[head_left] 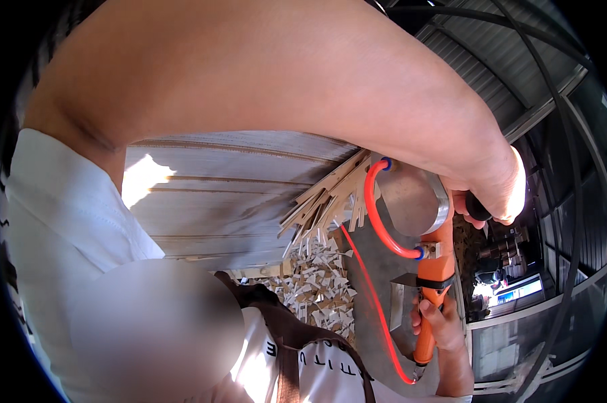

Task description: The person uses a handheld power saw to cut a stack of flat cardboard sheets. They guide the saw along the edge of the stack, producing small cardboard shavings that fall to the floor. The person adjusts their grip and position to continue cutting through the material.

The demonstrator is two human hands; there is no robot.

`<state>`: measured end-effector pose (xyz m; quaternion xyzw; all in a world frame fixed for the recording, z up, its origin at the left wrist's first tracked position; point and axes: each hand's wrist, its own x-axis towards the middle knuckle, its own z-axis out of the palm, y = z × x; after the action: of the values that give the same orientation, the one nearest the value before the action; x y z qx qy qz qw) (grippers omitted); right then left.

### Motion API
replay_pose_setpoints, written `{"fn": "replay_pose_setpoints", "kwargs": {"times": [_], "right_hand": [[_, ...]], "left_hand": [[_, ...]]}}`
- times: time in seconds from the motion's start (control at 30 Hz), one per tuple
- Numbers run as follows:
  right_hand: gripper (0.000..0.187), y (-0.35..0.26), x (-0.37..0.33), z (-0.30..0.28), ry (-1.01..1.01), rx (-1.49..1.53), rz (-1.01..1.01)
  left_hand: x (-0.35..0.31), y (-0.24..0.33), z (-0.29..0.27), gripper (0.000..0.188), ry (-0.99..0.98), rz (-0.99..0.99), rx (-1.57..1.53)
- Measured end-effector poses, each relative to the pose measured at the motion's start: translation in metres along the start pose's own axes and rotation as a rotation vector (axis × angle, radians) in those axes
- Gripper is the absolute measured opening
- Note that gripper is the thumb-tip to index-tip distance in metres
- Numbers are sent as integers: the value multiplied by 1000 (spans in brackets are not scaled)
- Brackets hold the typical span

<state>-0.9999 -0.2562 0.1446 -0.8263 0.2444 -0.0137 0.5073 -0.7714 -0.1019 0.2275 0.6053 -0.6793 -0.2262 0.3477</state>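
Note:
An orange air-powered tool (439,258), with a round metal housing (413,200) on its side, stretches down the right of the view. My left arm arches across the top, and my left hand (495,191) is closed around a black knob (477,207) near the tool's upper end. Lower down, my right hand (444,322) wraps its fingers round the tool's orange handle. A red air hose (373,290) joins the handle's bottom end, while a short red tube (373,211) loops from the housing to a fitting on the body. The tool's working end is hidden.
Thin wood strips (330,195) lie in a splayed bundle beside the housing. Small pale offcuts (317,285) are heaped on the grey floor (367,316). Long pale boards (229,195) spread below my left arm. Dark cables (569,134) hang at the right before a metal-framed wall.

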Motion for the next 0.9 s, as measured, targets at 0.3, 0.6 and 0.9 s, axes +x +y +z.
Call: {"fn": "replay_pose_setpoints", "kwargs": {"times": [0.3,0.6,0.9], "right_hand": [[31,1,0,11,1,29,49],[31,20,3,25,14,-12,9],[23,16,2,29,0,7,19]], "left_hand": [[0,-6,-10,19,-11,-35,-1],[-9,-4,-16,20,54,-73,21],[-30,-1,-13,27,155,-115,-104]]}}
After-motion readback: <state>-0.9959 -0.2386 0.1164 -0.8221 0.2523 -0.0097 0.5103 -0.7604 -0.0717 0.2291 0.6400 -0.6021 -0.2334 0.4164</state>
